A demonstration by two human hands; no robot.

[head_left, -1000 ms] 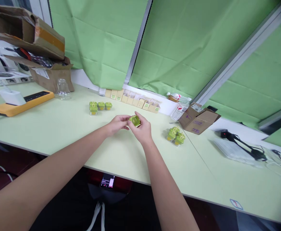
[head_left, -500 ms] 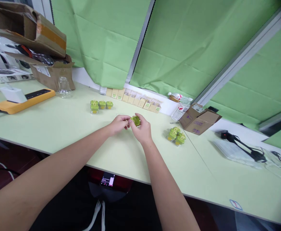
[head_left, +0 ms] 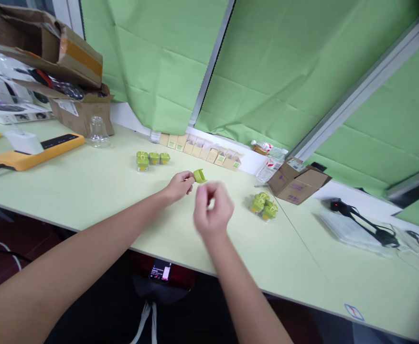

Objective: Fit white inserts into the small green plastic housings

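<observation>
My left hand (head_left: 180, 185), near the middle of the table, pinches a small hollow green plastic lid (head_left: 199, 176) with its thumb and fingers. A faint clear edge shows behind that hand; what it belongs to is hidden. Just right of the lid and nearer to me, my right hand (head_left: 213, 210) is apart from it, blurred, with fingers curled toward the thumb. Anything between those fingers cannot be made out. Several small clear boxes with green lids (head_left: 154, 158) stand to the left. Another cluster of green-lidded boxes (head_left: 264, 206) stands to the right.
A row of small tan cartons (head_left: 204, 151) lines the wall. Plastic bottles (head_left: 268, 167) and a cardboard box (head_left: 298, 181) are at the back right. An orange power strip (head_left: 39, 154), a clear jar (head_left: 98, 132) and stacked cardboard boxes (head_left: 82, 112) occupy the left.
My right hand has let go of the green lid and drawn back toward me, its fingers now curled. The left hand keeps the lid, which has turned to show its hollow side.
</observation>
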